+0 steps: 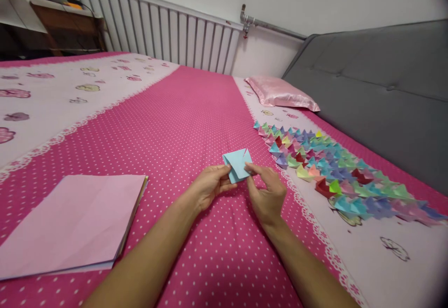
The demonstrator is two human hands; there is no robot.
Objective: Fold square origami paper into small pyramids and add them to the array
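Note:
A small light-blue folded paper (238, 162) is held up over the pink dotted bedsheet, with creased flaps and a narrow slit near its top. My left hand (209, 185) pinches its lower left edge between thumb and fingers. On the other side, my right hand (268, 191) grips the right edge with thumb and forefinger. To the right, several rows of small folded paper boats (315, 158) in many colours lie on the bed. A stack of pink paper sheets (80, 219) rests left of my left arm.
A shiny pink pillow (280, 92) lies at the back right, against a grey padded headboard (378, 79). Along the far wall runs a white radiator (157, 28) with a pipe (269, 25). A wooden desk (66, 23) stands at the far left.

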